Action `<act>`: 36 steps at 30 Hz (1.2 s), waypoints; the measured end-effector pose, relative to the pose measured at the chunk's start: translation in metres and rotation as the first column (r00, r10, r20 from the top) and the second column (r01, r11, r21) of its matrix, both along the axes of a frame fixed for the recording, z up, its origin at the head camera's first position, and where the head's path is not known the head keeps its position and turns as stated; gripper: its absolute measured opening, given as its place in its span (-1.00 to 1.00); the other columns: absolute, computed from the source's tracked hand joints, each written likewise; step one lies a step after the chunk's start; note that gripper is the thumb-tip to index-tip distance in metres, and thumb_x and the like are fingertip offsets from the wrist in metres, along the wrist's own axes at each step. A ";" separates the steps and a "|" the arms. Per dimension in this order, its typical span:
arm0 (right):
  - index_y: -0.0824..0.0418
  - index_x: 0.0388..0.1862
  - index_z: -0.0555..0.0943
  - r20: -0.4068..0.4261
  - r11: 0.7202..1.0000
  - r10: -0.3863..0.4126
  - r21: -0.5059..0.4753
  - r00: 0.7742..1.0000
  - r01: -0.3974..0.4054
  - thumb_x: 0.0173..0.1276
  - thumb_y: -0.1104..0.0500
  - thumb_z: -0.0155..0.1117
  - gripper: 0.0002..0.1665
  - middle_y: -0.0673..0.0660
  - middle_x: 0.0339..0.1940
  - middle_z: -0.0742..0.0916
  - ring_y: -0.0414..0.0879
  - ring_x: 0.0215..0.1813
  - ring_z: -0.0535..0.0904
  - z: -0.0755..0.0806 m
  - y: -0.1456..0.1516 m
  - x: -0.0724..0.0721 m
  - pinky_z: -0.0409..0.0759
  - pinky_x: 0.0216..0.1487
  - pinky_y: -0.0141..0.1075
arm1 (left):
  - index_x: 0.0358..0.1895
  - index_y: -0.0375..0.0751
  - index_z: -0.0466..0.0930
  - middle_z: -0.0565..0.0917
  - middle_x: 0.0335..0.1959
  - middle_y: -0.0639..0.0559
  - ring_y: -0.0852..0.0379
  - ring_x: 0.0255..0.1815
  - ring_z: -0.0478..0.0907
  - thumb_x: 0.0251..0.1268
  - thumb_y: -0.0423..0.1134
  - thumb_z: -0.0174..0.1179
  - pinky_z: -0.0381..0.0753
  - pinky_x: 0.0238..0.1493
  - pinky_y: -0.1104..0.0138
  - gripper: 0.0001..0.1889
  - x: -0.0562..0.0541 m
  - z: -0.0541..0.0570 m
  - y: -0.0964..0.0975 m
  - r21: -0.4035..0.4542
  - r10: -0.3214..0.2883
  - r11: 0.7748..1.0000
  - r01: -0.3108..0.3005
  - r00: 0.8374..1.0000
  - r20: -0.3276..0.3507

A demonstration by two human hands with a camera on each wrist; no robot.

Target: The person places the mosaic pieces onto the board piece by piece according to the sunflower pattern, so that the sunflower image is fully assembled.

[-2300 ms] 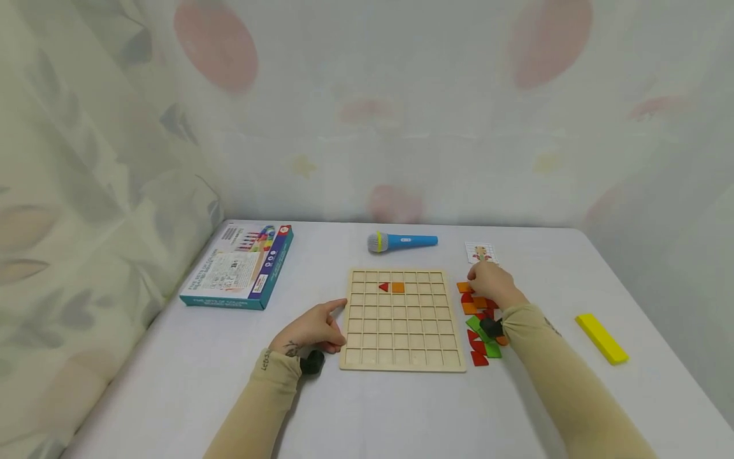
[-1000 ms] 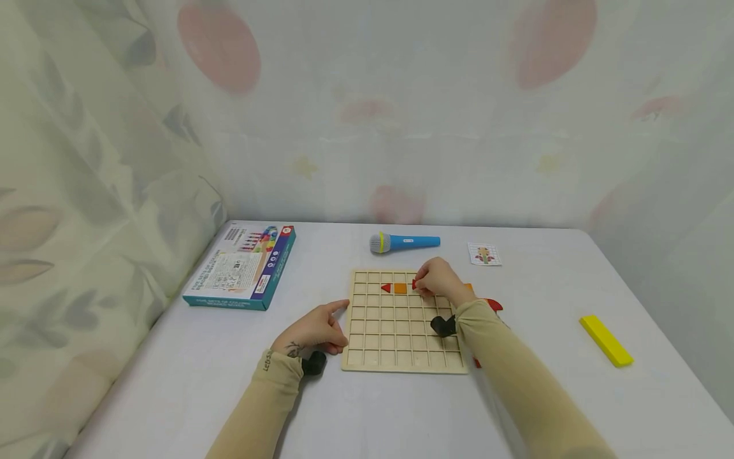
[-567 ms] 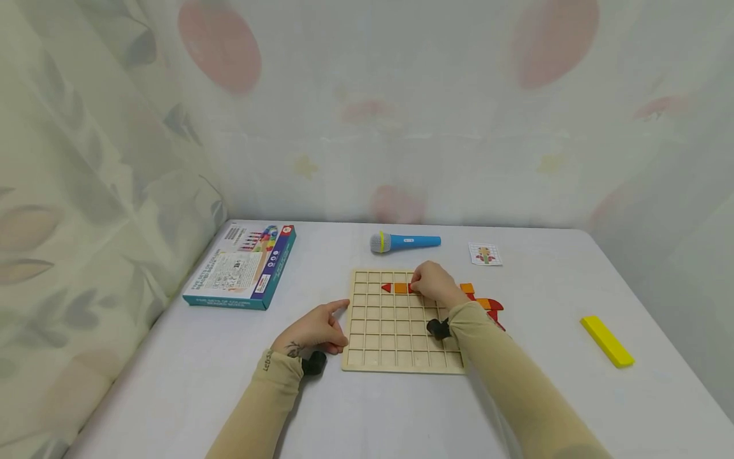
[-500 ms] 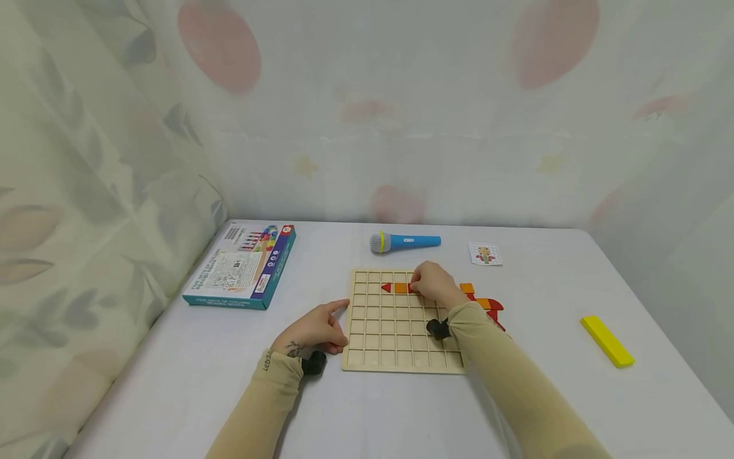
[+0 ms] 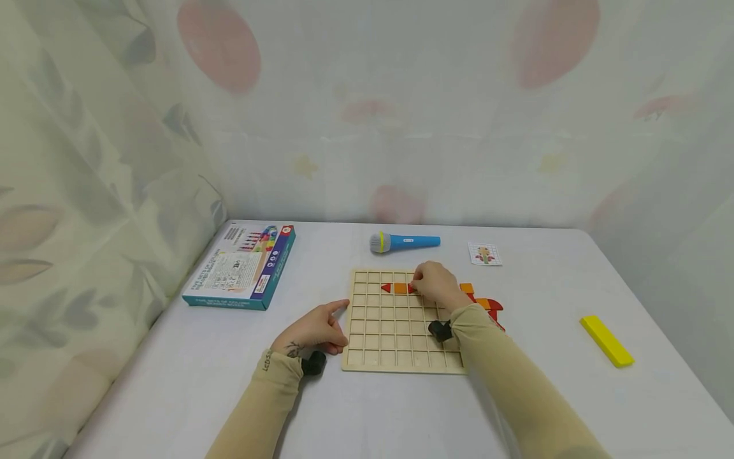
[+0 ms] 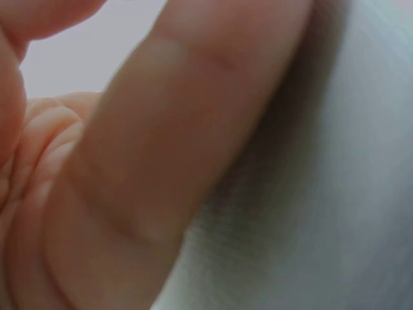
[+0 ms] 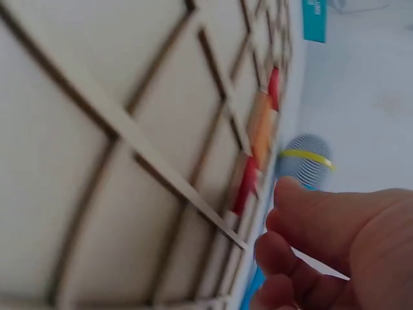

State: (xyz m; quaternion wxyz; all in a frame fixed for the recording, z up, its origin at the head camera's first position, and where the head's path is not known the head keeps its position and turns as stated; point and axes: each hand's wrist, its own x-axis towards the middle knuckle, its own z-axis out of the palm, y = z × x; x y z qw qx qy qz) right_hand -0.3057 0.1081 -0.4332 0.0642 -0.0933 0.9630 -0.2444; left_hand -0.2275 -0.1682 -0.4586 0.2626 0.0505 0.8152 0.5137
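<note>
A wooden grid board (image 5: 380, 370) lies on the table. In one of its upper rows sit a red triangle tile (image 5: 387, 288), an orange square tile (image 5: 400, 288) and a second red triangle tile (image 5: 411, 288). My right hand (image 5: 437, 284) is over this row, bent fingertips right beside the second red triangle; the right wrist view shows that tile lying in its cell, apart from the fingertips. With index finger extended, my left hand (image 5: 309, 329) touches the board's left edge, its thumb lower along the same edge. The left wrist view is filled by blurred fingers (image 6: 174, 123).
Orange and red tiles (image 5: 483, 304) lie right of the board, partly hidden by the right forearm. Behind the board are a blue toy microphone (image 5: 410, 242) and a small pattern card (image 5: 484, 254). A flat box (image 5: 237, 268) lies at left, a yellow block (image 5: 606, 341) at right.
The right hand went from the loose tiles to the board, where the second red triangle now lies right of the orange square. Lately it shifted slightly right. The left hand stays at the edge.
</note>
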 end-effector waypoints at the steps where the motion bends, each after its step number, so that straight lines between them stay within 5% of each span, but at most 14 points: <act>1: 0.18 -0.37 0.64 -0.012 1.000 0.002 -0.009 1.000 -0.002 0.26 0.10 0.22 -0.84 0.07 -0.36 0.66 -0.08 -0.38 0.49 0.004 0.003 0.001 0.44 -0.45 -0.29 | 0.43 -0.18 0.04 0.59 -0.56 -0.09 0.20 -0.65 0.54 -0.14 -0.52 0.28 0.63 -0.54 0.36 -0.05 0.000 0.000 0.000 0.000 0.001 1.000 -0.001 1.000 0.002; 8: 0.28 -0.06 0.61 -0.099 0.999 -0.002 -0.053 0.995 -0.003 0.30 0.07 0.16 -0.64 0.21 -0.13 0.67 0.04 -0.12 0.55 0.029 0.043 0.011 0.55 -0.13 -0.11 | 0.43 -0.20 0.04 0.58 -0.56 -0.09 0.19 -0.65 0.54 -0.15 -0.53 0.28 0.62 -0.54 0.36 -0.05 0.001 0.001 0.001 -0.001 0.004 1.000 -0.004 1.000 -0.007; 12: 0.35 -0.01 0.58 -0.099 0.999 -0.033 -0.043 0.995 0.029 0.31 0.10 0.15 -0.60 0.29 -0.11 0.65 0.10 -0.12 0.55 0.035 0.069 0.021 0.56 -0.11 -0.06 | 0.43 -0.19 0.03 0.58 -0.57 -0.09 0.19 -0.65 0.54 -0.15 -0.52 0.28 0.63 -0.53 0.35 -0.05 0.000 0.001 0.002 -0.002 0.006 1.000 -0.006 1.000 -0.002; 25: 0.37 -0.02 0.57 0.059 0.990 -0.043 0.140 0.997 0.034 0.25 0.15 0.22 -0.61 0.31 -0.10 0.64 0.07 -0.16 0.51 0.010 0.118 0.062 0.57 -0.09 -0.02 | 0.44 -0.18 0.02 0.58 -0.53 -0.11 0.18 -0.65 0.54 -0.15 -0.51 0.28 0.62 -0.54 0.37 -0.04 0.002 0.001 0.001 -0.025 0.028 0.999 -0.028 1.000 -0.004; 36: 0.38 -0.08 0.57 0.197 0.975 -0.131 0.202 0.972 0.090 0.16 0.15 0.25 -0.60 0.27 -0.20 0.64 0.01 -0.29 0.47 0.010 0.137 0.110 0.55 -0.34 -0.17 | 0.44 -0.17 0.01 0.59 -0.54 -0.10 0.18 -0.65 0.54 -0.15 -0.52 0.29 0.62 -0.53 0.37 -0.03 0.000 0.001 0.002 -0.022 0.025 0.999 -0.025 1.000 0.002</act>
